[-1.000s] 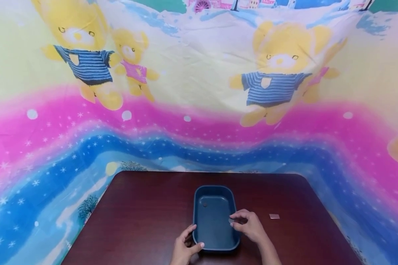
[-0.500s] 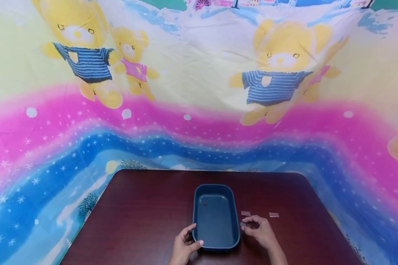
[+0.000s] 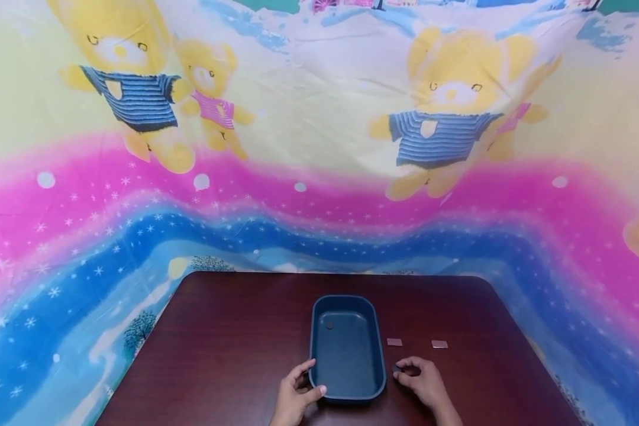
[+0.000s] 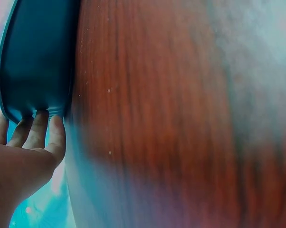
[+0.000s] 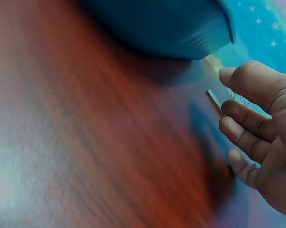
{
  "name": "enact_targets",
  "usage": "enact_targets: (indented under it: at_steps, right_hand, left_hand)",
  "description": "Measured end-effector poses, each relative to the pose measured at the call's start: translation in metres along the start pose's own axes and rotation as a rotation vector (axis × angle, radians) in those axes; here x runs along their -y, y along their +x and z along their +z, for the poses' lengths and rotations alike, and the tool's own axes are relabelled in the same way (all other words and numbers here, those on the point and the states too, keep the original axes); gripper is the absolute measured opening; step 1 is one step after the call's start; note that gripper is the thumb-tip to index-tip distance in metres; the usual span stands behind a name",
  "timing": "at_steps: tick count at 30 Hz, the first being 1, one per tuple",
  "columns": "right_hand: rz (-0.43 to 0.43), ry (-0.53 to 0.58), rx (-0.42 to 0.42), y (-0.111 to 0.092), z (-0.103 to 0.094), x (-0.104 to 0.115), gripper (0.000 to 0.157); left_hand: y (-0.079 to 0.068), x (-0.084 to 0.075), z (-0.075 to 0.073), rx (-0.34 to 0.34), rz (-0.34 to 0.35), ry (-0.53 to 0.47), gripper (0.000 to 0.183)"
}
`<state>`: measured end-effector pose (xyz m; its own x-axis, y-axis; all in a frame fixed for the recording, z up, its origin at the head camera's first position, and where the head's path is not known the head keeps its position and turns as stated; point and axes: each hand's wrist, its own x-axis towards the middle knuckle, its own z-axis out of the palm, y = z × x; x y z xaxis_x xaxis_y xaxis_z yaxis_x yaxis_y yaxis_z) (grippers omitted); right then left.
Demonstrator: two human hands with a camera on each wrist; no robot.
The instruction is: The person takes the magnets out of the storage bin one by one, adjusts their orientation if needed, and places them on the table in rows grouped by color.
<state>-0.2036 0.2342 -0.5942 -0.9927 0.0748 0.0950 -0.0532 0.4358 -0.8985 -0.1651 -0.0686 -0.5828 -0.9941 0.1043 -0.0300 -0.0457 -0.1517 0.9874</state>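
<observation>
In the head view, a dark blue rectangular tray [image 3: 346, 364] with rounded corners stands on the table, a small brownish disc [image 3: 330, 325] lying inside near its far left. My left hand [image 3: 293, 393] grips the tray's near left corner, thumb on the near rim and fingers along the left side. In the left wrist view, the fingertips [image 4: 40, 116] press against the tray's wall. To the right of the tray, my right hand [image 3: 423, 381] pinches a small dark coin-like disc [image 3: 396, 368] between thumb and forefinger, low over the table. The right wrist view hides this disc.
Two small flat pinkish rectangular pieces, a nearer one [image 3: 394, 342] and a farther one [image 3: 439, 344], lie right of the tray. The dark red-brown table [image 3: 234, 343] has rounded far corners. Behind it hangs a cloth [image 3: 319, 148] printed with bears.
My right hand has moved from the tray's right rim rightward and toward me, with the disc in its fingers. The pinkish piece beside the tray has come into view. The left hand stays in place.
</observation>
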Motion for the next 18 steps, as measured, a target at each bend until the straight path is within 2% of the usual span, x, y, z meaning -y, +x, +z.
enact_targets:
  at_steps: [4,9,14,18]
  right_hand:
    - [-0.005,-0.071,-0.019,-0.001,-0.001,-0.007,0.022]
    - [-0.004,-0.152,-0.038,0.000,-0.002,-0.014,0.021]
    - [-0.051,-0.210,-0.033,0.001,-0.001,-0.015,0.019]
    - [-0.056,-0.263,-0.021,0.001,-0.001,-0.013,0.018]
  left_hand:
    - [0.003,0.010,-0.002,-0.004,0.009,0.022,0.063]
    - [0.004,0.009,-0.002,0.001,0.005,0.016,0.063]
    - [0.003,0.008,-0.002,0.002,0.005,0.002,0.063]
    - [0.004,0.009,-0.002,0.005,0.006,-0.002,0.063]
